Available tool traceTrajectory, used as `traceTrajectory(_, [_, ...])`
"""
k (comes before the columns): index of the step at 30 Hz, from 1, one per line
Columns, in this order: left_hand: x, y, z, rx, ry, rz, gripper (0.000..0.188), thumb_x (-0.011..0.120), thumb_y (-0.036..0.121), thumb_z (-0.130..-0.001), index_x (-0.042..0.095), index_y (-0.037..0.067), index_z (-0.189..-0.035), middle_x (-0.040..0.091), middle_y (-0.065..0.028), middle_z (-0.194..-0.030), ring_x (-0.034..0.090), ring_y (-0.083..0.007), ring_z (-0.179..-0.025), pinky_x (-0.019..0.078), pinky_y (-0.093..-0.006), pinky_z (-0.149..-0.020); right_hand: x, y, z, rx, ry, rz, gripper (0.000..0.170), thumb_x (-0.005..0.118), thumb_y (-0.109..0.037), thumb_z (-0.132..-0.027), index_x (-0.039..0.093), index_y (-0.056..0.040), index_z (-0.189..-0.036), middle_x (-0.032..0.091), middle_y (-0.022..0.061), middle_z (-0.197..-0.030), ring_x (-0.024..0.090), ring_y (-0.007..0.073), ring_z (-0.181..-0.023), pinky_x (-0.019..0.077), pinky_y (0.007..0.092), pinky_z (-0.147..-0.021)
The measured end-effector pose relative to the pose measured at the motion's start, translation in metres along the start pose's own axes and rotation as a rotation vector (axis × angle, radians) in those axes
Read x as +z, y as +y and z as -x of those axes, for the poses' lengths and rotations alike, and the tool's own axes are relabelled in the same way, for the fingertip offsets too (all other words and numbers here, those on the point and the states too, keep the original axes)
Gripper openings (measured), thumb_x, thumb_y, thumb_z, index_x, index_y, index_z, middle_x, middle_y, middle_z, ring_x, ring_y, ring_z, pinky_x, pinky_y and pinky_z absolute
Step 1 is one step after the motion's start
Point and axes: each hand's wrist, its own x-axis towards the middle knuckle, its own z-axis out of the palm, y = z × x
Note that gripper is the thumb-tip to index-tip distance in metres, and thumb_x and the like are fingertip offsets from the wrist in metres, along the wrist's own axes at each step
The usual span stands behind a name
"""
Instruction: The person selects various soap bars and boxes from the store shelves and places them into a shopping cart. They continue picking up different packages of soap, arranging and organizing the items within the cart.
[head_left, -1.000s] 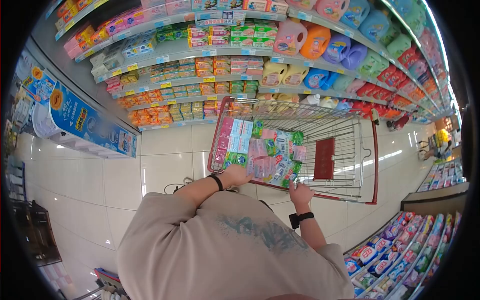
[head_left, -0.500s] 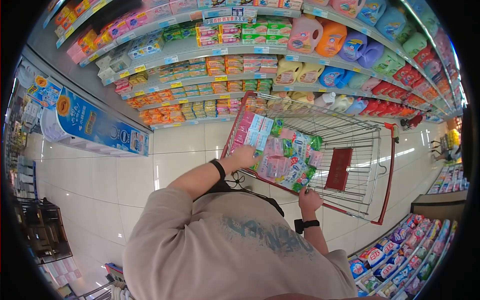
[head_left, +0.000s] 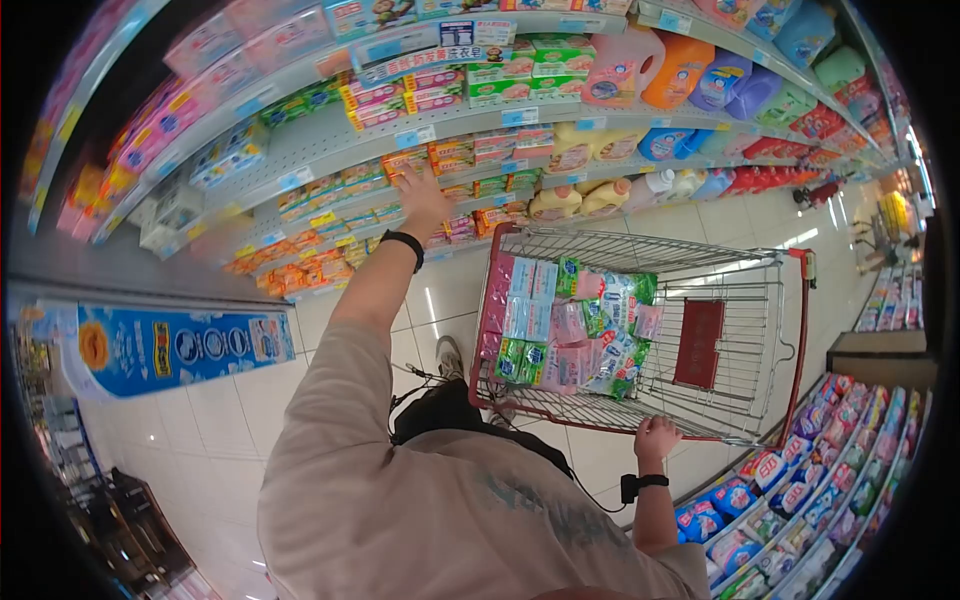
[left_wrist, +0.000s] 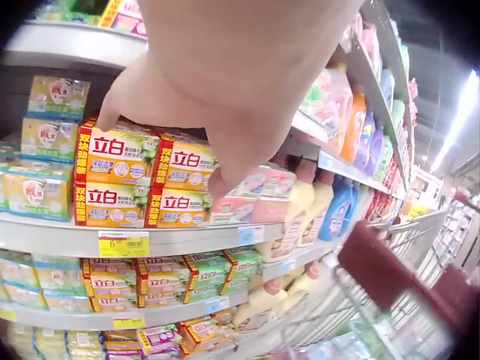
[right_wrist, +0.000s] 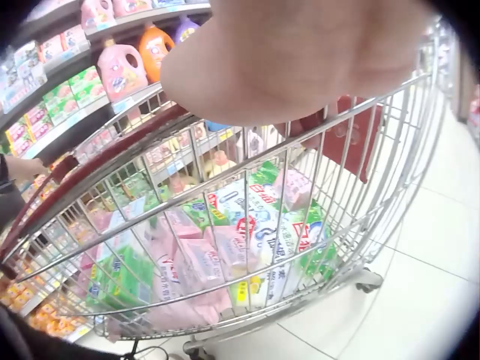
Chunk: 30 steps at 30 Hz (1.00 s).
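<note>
My left hand (head_left: 424,205) reaches out to the shelf with spread fingers, at the orange-and-yellow boxed soap packs (head_left: 405,162). In the left wrist view its fingertips hang over the top of the stacked soap packs (left_wrist: 118,159), and one finger touches the left stack's upper edge. Pink soap packs (left_wrist: 259,196) lie just right of it. At the near side of the shopping cart (head_left: 560,395), my right hand (head_left: 657,440) grips the rim with curled fingers. Inside the cart, green, white and pink packages (right_wrist: 217,247) show through the wire.
Shelves of boxed soaps and detergent bottles (head_left: 620,68) run along the front. A blue promotional stand (head_left: 190,345) is at the left. Bagged products (head_left: 790,490) fill a slanted rack at the lower right. Tiled floor (head_left: 220,440) lies around the cart.
My left hand has left the packages at the cart's left end and stretched forward to the shelf. The right hand stays at the cart's side; the view has turned leftward.
</note>
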Motion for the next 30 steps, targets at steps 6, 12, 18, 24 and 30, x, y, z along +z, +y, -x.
traceTrajectory(6, [0.035,-0.016,-0.086,0.112,0.048,-0.241,0.094,0.072,0.051,-0.082,0.025,0.019,-0.158,0.024,-0.0247,-0.159,0.015,-0.0483,-0.149,0.0115,-0.0615,-0.120,-0.005,-0.004,-0.007,0.034,-0.035,-0.006,0.020,0.060,-0.027,-0.082,0.060,-0.0087,-0.073,0.062,0.0126,-0.080,0.057,0.0331,-0.090,0.0386,0.0499,-0.089])
traceTrajectory(12, [0.066,-0.022,-0.096,0.165,0.279,-0.284,0.079,0.067,0.049,-0.085,0.038,0.020,-0.152,0.038,-0.0251,-0.150,0.028,-0.0523,-0.140,0.0156,-0.0733,-0.111,-0.002,-0.006,-0.001,-0.013,0.070,0.002,0.019,0.058,-0.024,-0.081,0.057,-0.0078,-0.072,0.058,0.0130,-0.077,0.054,0.0347,-0.086,0.0385,0.0482,-0.090])
traceTrajectory(18, [0.077,-0.037,-0.110,0.301,0.341,-0.350,0.062,0.064,0.038,-0.089,0.045,0.015,-0.144,0.047,-0.0256,-0.140,0.038,-0.0505,-0.132,0.0236,-0.0729,-0.107,-0.002,-0.001,0.000,-0.023,0.091,-0.020,0.018,0.057,-0.025,-0.078,0.056,-0.0081,-0.071,0.055,0.0130,-0.075,0.052,0.0337,-0.082,0.0378,0.0466,-0.086])
traceTrajectory(24, [0.087,-0.041,-0.109,0.329,0.497,-0.524,0.046,0.054,0.025,-0.092,0.052,0.021,-0.139,0.051,-0.0225,-0.138,0.043,-0.0485,-0.129,0.0332,-0.0687,-0.099,0.007,0.006,-0.002,-0.019,0.101,-0.067,0.020,0.052,-0.025,-0.078,0.056,-0.0071,-0.071,0.055,0.0140,-0.076,0.051,0.0339,-0.081,0.0379,0.0469,-0.086])
traceTrajectory(30, [0.057,-0.047,-0.108,0.470,0.462,-0.375,0.047,0.066,0.045,-0.089,0.057,0.019,-0.127,0.059,-0.0200,-0.121,0.051,-0.0422,-0.120,0.0365,-0.0628,-0.097,0.008,0.005,0.001,-0.059,0.146,-0.043,0.022,0.048,-0.026,-0.080,0.054,-0.0069,-0.070,0.053,0.0130,-0.077,0.050,0.0339,-0.082,0.0374,0.0470,-0.085])
